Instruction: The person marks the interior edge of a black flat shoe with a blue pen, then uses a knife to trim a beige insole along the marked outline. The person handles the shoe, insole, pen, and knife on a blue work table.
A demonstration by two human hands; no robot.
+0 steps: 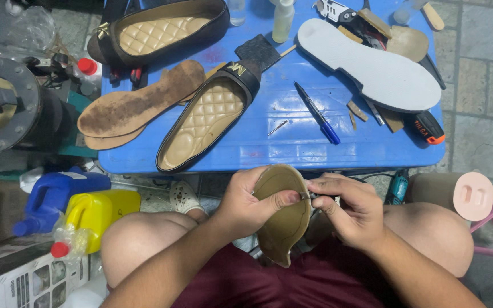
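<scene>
The work in hand looks like trimming or scraping the edge of a tan shoe sole piece (283, 219), which the person holds over the lap, between the knees and just short of the near edge of the blue surface (292, 142). The left hand (246, 205) is clamped on the piece, fingers wrapped behind it and the thumb pressed across its face, so the curved upper edge is tilted up toward the right hand (352, 214). That hand is closed on a small dark tool (313, 195), its working end touching the piece's right rim just beside the left thumb; I cannot tell whether it is a blade or a scraper. Both forearms come in from below and meet at the piece, wrists bent inward, the hands nearly touching. As I judge it, the next move calls for a short, controlled stroke along the rim, with the left thumb kept out of the tool's path and the piece turned bit by bit to bring fresh edge round. Beyond the hands, on the surface, lie a black flat shoe with a quilted tan lining (206, 122), a worn brown insole (138, 102) to its left, a second black shoe (164, 31) further off, a white insole (375, 65) to the far right and a blue pen (318, 114) between. A yellow jug (101, 217) and a blue jug (55, 197) stand on the floor left of the left knee.
</scene>
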